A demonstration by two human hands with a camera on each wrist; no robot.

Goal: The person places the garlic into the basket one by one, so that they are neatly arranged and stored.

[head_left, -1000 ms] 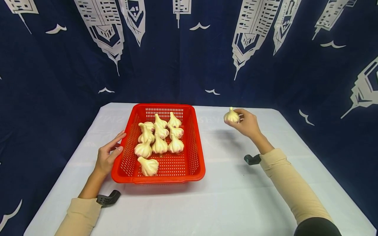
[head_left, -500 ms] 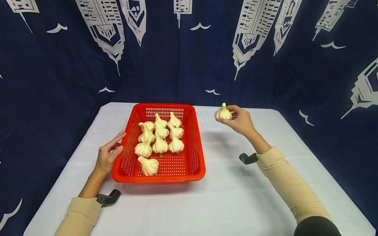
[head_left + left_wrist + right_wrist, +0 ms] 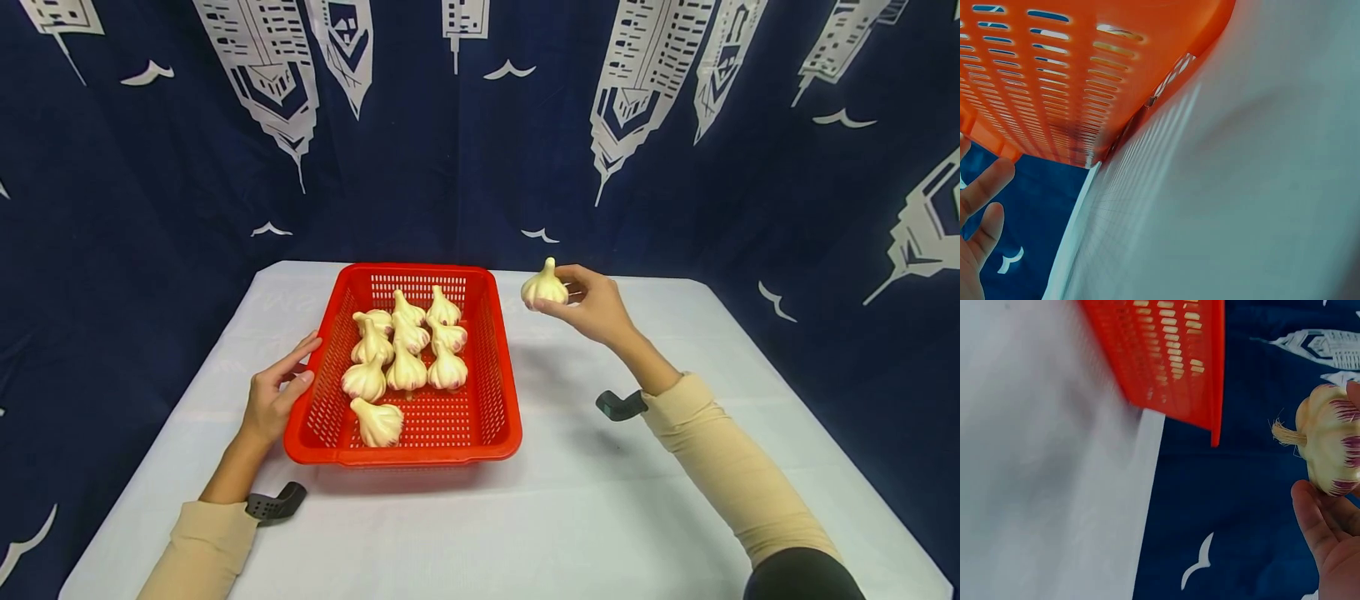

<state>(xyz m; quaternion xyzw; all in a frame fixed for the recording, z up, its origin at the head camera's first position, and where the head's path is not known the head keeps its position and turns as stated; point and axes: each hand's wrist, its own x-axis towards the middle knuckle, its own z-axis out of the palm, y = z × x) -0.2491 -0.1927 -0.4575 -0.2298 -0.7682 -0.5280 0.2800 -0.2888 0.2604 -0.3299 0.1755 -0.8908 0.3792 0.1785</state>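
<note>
A garlic bulb (image 3: 545, 286) is pinched between the thumb and fingers of my right hand (image 3: 596, 307), its stem upward. It is held in the air above the table, just right of the red basket (image 3: 491, 453). In the right wrist view, purple streaks mark the bulb (image 3: 1330, 440), and its root tuft points toward the basket wall. My left hand (image 3: 272, 400) touches the basket's left rim with fairly straight fingers and thumb. Several garlic bulbs (image 3: 407, 369) lie inside the basket, grouped toward its back and middle, while one bulb (image 3: 378, 423) lies apart near the front left.
The basket stands on a white-covered table (image 3: 585, 508), left of the middle. Behind and around the table hangs a dark blue cloth (image 3: 450, 183) printed with white buildings and birds. A dark wrist device (image 3: 622, 406) juts from the right sleeve, another device (image 3: 277, 503) from the left.
My right hand has moved left with the garlic bulb, rising slightly, and is now closer to the basket's right rim. The left hand and basket have stayed where they were.
</note>
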